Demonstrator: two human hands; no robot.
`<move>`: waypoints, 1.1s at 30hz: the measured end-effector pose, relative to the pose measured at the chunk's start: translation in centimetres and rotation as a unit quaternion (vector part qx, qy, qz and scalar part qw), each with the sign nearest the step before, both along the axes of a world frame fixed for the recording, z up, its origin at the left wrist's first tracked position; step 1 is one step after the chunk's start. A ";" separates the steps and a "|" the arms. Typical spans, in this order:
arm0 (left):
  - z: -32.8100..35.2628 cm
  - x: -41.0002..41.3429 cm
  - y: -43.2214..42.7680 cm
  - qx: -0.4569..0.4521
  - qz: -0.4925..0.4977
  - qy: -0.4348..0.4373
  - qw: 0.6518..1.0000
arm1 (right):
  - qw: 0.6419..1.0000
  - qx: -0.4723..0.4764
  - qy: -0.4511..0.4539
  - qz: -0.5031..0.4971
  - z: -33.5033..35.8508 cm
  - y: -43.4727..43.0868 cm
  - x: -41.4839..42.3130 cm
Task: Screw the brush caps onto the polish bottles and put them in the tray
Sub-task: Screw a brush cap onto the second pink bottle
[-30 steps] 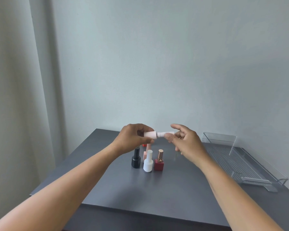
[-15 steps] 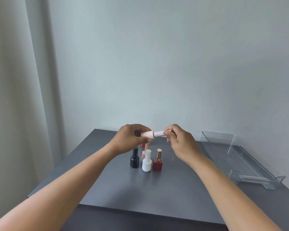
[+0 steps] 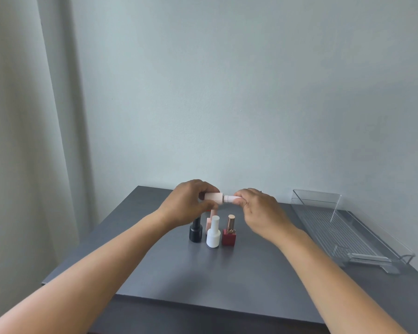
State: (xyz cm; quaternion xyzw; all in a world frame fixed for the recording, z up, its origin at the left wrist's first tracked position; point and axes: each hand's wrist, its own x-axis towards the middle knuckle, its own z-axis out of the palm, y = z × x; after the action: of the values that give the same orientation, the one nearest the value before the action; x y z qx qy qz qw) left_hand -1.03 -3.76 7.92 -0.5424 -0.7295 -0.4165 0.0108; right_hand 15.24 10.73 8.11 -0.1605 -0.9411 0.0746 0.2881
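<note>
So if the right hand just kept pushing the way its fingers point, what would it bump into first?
Its fingers aim leftward along the white cap that the right hand pinches, so it would likely drive into the pink bottle first, then the left hand gripping it. Depth looks shared, though one view can't confirm.

You hold a pale pink bottle [image 3: 214, 197] with a white ribbed cap [image 3: 229, 199]. On the dark grey tabletop [image 3: 155, 266] stand black [image 3: 195, 230], white [image 3: 213, 233] and dark red, gold-capped [image 3: 229, 231] bottles. The tray [image 3: 362, 239] is clear, with a ribbed floor.

Pink bottle [image 3: 214, 197] with ribbed cap [image 3: 229, 198], sideways above the upright bottles [image 3: 213, 233]
</note>
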 end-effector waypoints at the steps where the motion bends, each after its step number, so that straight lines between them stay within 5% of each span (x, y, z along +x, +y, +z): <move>1: -0.1 0.1 0.0 0.004 0.007 0.017 1.000 | 1.000 -0.016 0.000 0.000 0.1 0.1 -0.1; 13: 0.2 0.2 0.4 0.008 0.076 0.149 0.986 | 0.980 -0.192 0.045 0.020 0.9 0.8 -0.9; 19: -0.7 -1.1 0.4 -0.018 0.106 0.007 0.994 | 0.948 -0.297 0.107 0.038 1.8 2.4 -0.6; 25: -1.9 -4.0 -0.8 0.032 0.124 -0.186 0.974 | 0.951 -0.266 0.125 -0.093 -1.2 6.2 -0.3; 33: -5.3 -6.6 -0.6 -0.033 0.123 -0.259 0.957 | 0.917 -0.332 0.067 -0.211 -6.5 10.8 -1.1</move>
State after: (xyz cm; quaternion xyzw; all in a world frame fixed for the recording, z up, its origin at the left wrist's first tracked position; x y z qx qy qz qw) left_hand -7.59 -4.40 2.59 -0.3218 -0.7817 -0.5141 -0.1451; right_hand 14.14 21.54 1.63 -0.4362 -0.7853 0.3304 0.2895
